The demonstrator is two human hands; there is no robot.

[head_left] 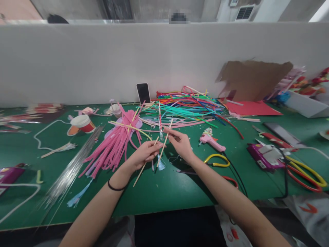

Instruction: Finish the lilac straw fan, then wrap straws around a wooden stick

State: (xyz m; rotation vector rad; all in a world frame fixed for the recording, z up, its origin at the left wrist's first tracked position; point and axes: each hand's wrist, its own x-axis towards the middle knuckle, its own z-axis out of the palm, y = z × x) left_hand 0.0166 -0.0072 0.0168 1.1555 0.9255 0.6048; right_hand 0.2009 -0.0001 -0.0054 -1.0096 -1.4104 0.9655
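Observation:
My left hand [146, 153] is pinched closed around a thin wooden stick [139, 176], which slants down toward me. Between the thumb and fingers of my right hand [182, 144] is a second wooden stick [161, 154], its lower end passing close by the left fingertips. The two sticks lean toward each other over the table. Just beyond my hands is a red-and-white stick in clear wrapping [160, 118]. Under them a light blue tassel [161, 164] shows in part. A bundle of pink fuzzy stems [113, 145] lies left of my left hand.
Multicoloured fuzzy stems [185, 106] are heaped at the back, beside a standing phone [143, 93]. On the right are a pink glue gun [212, 141], yellow-handled pliers [218, 160] and a purple power strip [262, 157]. Metal wires [74, 168] and a paper cup [83, 123] are left.

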